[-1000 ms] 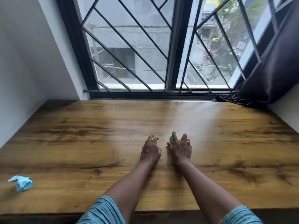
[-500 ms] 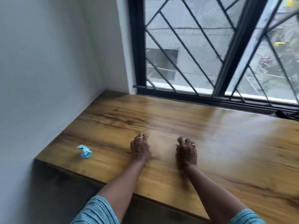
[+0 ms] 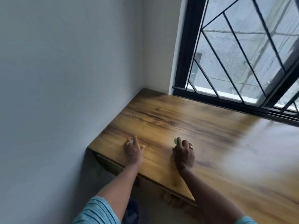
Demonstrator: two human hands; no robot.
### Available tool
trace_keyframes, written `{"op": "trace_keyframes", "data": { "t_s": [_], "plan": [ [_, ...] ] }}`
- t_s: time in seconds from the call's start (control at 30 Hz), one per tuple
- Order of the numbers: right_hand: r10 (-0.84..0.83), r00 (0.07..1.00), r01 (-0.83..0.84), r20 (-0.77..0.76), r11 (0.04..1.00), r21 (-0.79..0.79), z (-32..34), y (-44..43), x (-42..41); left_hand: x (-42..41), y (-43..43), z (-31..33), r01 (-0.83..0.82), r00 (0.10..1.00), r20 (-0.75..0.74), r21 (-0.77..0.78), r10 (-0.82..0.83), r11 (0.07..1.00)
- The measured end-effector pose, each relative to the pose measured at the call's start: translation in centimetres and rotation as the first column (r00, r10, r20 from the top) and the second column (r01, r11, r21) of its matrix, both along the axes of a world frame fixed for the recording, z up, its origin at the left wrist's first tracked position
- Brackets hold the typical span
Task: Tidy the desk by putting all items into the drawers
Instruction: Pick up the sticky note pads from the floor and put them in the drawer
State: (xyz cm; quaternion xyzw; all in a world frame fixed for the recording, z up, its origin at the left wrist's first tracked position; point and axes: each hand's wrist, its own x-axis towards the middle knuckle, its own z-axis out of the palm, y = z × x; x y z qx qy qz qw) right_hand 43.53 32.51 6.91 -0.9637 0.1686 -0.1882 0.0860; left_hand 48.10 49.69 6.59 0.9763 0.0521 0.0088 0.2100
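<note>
My left hand (image 3: 133, 151) lies near the left front corner of the wooden desk (image 3: 178, 117), fingers curled over a crumpled light-blue paper scrap (image 3: 132, 141). Only a sliver of the scrap shows between the fingers. My right hand (image 3: 184, 153) rests palm down further right on the desk. A small green item (image 3: 175, 140) is pinched under its fingertips, mostly hidden. The two hands are about a forearm's width apart.
A white wall (image 3: 64, 78) runs along the desk's left end. A black barred window (image 3: 242, 62) stands behind the desk. Below the desk's front edge a dark wooden panel (image 3: 110, 165) shows, blurred. The right part of the desk is smeared by motion.
The view has swung left. My left hand has slid left onto the blue paper scrap, which lay apart before. My right hand has moved left too, with the green item still under its fingers.
</note>
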Motion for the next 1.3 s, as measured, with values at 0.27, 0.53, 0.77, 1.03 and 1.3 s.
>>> {"op": "trace_keyframes", "data": {
  "t_s": [0.27, 0.53, 0.77, 1.03, 1.3],
  "plan": [
    [0.124, 0.99, -0.114, 0.07, 0.985, -0.128, -0.5, 5.0, -0.9, -1.5, 2.3, -1.1, 0.212, 0.964, 0.192, -0.147, -0.182, 0.966],
    [0.384, 0.922, -0.375, 0.059, 0.919, -0.121, -0.5, 9.8, -2.9, -5.6, 6.6, -2.0, 0.204, 0.958, 0.256, -0.273, -0.133, 0.94],
    [0.607, 0.792, -0.603, 0.07, 0.795, -0.066, -3.6, 13.6, -7.6, -11.7, 8.3, -6.0, 0.007, 0.991, 0.118, -0.499, 0.06, 0.866],
    [0.55, 0.721, -0.428, -0.421, 0.832, 0.353, -13.7, 17.8, -12.4, -16.9, 10.6, -15.3, -0.685, 0.728, -0.531, -0.549, 0.434, 0.479],
    [0.452, 0.646, -0.131, -0.616, 0.86, 0.494, -27.3, 20.6, -10.3, -16.4, 14.3, -31.0, -0.86, 0.506, -0.795, -0.436, 0.334, 0.265]
  ]
}}
